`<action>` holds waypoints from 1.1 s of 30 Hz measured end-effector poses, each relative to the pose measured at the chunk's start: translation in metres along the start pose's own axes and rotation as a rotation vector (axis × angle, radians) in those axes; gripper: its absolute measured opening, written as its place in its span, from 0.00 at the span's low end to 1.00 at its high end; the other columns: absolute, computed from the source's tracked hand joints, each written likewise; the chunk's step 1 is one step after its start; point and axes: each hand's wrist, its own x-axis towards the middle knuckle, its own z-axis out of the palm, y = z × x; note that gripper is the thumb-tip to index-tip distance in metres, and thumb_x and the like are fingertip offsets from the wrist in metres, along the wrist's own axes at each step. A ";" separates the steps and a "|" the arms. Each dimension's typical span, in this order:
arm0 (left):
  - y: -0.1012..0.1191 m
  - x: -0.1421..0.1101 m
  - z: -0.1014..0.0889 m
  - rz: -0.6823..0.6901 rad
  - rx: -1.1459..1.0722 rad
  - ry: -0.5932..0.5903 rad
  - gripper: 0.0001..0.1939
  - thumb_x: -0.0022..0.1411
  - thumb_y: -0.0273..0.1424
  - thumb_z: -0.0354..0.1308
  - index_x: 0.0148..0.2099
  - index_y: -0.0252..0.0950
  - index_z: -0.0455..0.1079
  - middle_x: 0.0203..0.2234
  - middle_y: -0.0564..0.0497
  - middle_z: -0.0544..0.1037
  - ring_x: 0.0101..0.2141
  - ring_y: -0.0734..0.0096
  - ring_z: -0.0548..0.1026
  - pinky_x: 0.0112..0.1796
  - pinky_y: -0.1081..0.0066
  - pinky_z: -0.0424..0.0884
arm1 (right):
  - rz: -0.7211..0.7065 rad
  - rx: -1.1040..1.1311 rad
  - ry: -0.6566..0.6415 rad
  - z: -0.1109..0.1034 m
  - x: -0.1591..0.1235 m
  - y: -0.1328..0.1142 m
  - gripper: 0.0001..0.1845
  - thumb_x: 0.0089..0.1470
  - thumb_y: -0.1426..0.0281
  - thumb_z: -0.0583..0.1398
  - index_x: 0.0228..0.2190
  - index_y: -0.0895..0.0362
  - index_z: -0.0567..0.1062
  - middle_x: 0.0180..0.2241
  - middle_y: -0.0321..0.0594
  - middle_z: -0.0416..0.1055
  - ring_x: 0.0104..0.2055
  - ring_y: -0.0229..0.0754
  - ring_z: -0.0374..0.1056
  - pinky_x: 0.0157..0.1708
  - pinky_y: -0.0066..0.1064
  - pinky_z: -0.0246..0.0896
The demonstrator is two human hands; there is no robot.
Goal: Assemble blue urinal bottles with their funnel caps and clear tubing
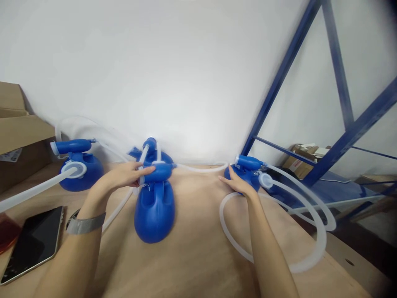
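A blue plastic bottle (154, 217) with a moulded handle lies on the table in the middle, a blue tubular head (159, 171) across its top. My left hand (128, 174) is closed around the pale-rimmed left end of that head, index finger along its top. To the right, my right hand (237, 182) rests against another blue bottle (252, 185), thumb and fingers apart. That bottle carries its own blue head (249, 162) and a white cap (266, 180) with a translucent hose (318, 240) looping over the table. A thinner white tube (201, 169) runs between the two.
Behind the middle bottle stands another blue one (166, 158), partly hidden. A further hosed bottle (88, 176) is at left, near a tablet (34, 240) and a cardboard box (27, 134). A blue metal rack (279, 82) rises at right, beyond the wooden table's edge.
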 end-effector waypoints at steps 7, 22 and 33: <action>0.008 -0.011 -0.001 0.052 -0.150 -0.161 0.38 0.53 0.62 0.66 0.57 0.43 0.77 0.53 0.44 0.81 0.50 0.49 0.81 0.43 0.64 0.83 | -0.413 0.048 -0.065 -0.014 -0.026 -0.046 0.50 0.53 0.49 0.68 0.71 0.50 0.60 0.74 0.46 0.54 0.76 0.56 0.49 0.72 0.46 0.46; 0.015 -0.025 -0.016 0.230 -0.240 0.053 0.34 0.61 0.60 0.61 0.55 0.39 0.77 0.45 0.49 0.82 0.46 0.58 0.79 0.39 0.70 0.79 | -0.496 -0.255 0.931 -0.077 -0.149 -0.091 0.17 0.61 0.56 0.64 0.47 0.51 0.81 0.26 0.37 0.75 0.30 0.46 0.73 0.31 0.34 0.61; 0.013 0.023 0.052 0.251 -0.150 0.113 0.35 0.64 0.63 0.54 0.52 0.36 0.75 0.36 0.49 0.80 0.33 0.61 0.80 0.32 0.66 0.78 | -0.629 -0.022 -0.004 -0.041 -0.097 -0.105 0.39 0.64 0.46 0.60 0.70 0.44 0.61 0.68 0.45 0.65 0.68 0.54 0.64 0.66 0.48 0.62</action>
